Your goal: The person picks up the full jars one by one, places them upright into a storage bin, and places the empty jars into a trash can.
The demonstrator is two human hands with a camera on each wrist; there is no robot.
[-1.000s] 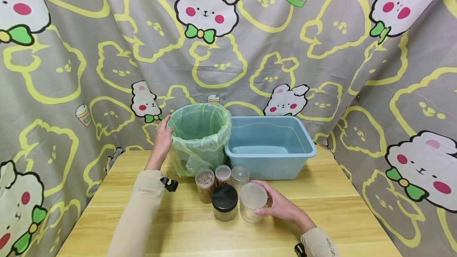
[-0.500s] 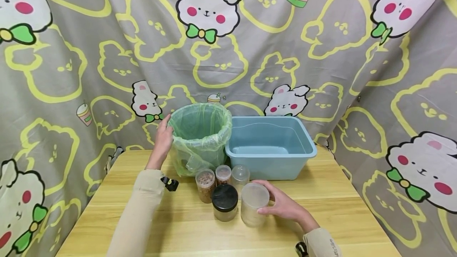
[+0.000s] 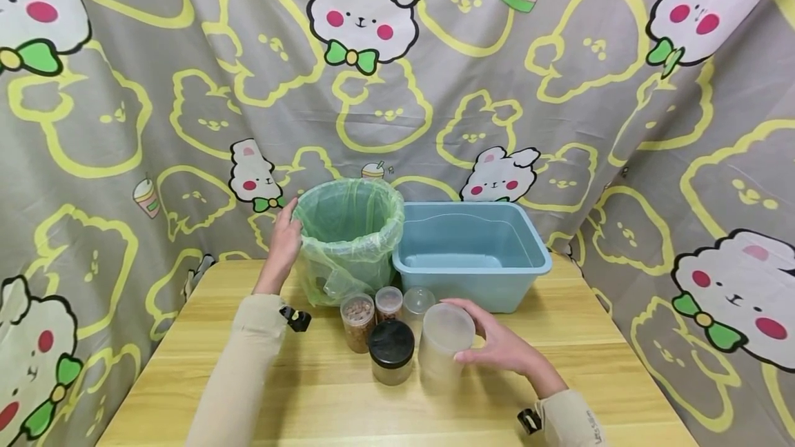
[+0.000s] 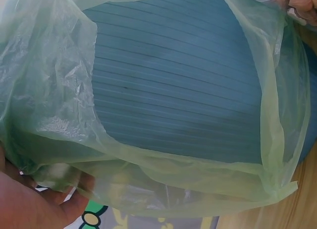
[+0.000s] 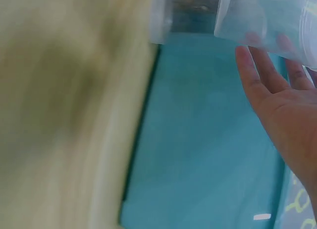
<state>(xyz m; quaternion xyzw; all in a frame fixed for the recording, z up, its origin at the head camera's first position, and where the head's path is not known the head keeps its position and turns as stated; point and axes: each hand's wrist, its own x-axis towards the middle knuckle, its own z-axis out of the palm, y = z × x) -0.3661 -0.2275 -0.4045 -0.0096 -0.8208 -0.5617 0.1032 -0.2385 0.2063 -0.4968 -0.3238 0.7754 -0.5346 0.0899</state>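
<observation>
In the head view my left hand (image 3: 286, 243) grips the left rim of a round bin (image 3: 348, 281) lined with a green plastic bag (image 3: 329, 250); its fingers (image 4: 74, 202) show at the bag's edge in the left wrist view. My right hand (image 3: 499, 343) holds a frosted, clear jar (image 3: 447, 330) from its right side, upright and raised off the table. Beside it stand a black-lidded jar (image 3: 391, 345), a jar of brown bits (image 3: 358, 323), a smaller lidded jar (image 3: 388, 302) and a clear empty-looking jar (image 3: 417, 301).
A blue rectangular tub (image 3: 466, 288) stands right of the bin, touching or nearly touching it. Both rest on a wooden table (image 3: 323, 405). A patterned curtain (image 3: 435, 88) hangs behind and along both sides.
My right hand has lifted the frosted jar from the table and shifted it slightly right. My left hand stays at the bin's rim.
</observation>
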